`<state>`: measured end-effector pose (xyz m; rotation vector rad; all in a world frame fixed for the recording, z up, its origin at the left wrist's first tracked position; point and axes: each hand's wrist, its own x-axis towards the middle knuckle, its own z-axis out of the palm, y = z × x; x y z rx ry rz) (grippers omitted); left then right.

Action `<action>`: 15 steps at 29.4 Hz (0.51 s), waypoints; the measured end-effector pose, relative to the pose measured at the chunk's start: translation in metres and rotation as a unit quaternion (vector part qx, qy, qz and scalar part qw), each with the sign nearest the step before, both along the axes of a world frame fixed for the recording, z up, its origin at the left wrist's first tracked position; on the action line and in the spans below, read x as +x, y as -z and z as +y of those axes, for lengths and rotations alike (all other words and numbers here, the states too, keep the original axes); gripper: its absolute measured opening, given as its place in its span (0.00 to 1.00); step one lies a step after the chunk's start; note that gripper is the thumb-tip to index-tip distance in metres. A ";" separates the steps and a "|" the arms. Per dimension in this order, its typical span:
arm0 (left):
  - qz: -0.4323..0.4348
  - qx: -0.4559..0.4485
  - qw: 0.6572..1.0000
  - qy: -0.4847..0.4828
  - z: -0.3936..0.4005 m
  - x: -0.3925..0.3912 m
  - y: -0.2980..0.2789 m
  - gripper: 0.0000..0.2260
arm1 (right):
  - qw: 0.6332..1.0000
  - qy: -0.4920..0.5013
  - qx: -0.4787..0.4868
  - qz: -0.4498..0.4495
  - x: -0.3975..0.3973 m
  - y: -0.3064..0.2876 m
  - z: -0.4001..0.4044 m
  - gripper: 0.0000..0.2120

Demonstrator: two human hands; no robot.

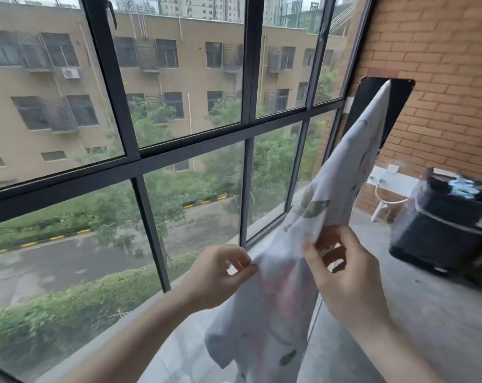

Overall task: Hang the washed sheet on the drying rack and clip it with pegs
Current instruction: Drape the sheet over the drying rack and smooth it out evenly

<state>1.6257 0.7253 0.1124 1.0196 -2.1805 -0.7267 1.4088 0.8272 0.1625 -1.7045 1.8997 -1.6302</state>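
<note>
Between both hands, white leaf-printed sheet [328, 217], bunched, hanging.

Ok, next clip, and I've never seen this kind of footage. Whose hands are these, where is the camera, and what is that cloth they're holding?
There is no machine here. A person wears a wide-angle camera on the head, so the single picture looks forward and down at their own two hands. The left hand pinches an edge of a white sheet printed with green leaves, and the right hand grips the same sheet a little higher. The cloth runs up and to the right from the hands, and its lower part hangs down below them. Behind is a large window with a dark frame, on the right a brick wall, and a dark box-like object sits on the concrete floor. No drying rack or pegs are in view.
</note>
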 end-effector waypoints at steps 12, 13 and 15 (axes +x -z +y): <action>0.081 -0.102 0.984 0.125 0.003 0.020 -0.033 0.08 | 0.988 0.083 -0.045 0.124 0.010 -0.019 0.026 0.16; 0.064 -0.094 0.982 0.150 0.003 0.023 -0.033 0.08 | 0.985 0.097 -0.036 0.140 0.016 -0.018 0.032 0.16; 0.015 -0.081 0.976 0.201 -0.001 0.031 -0.030 0.08 | 0.975 0.149 -0.007 0.167 0.029 -0.011 0.039 0.16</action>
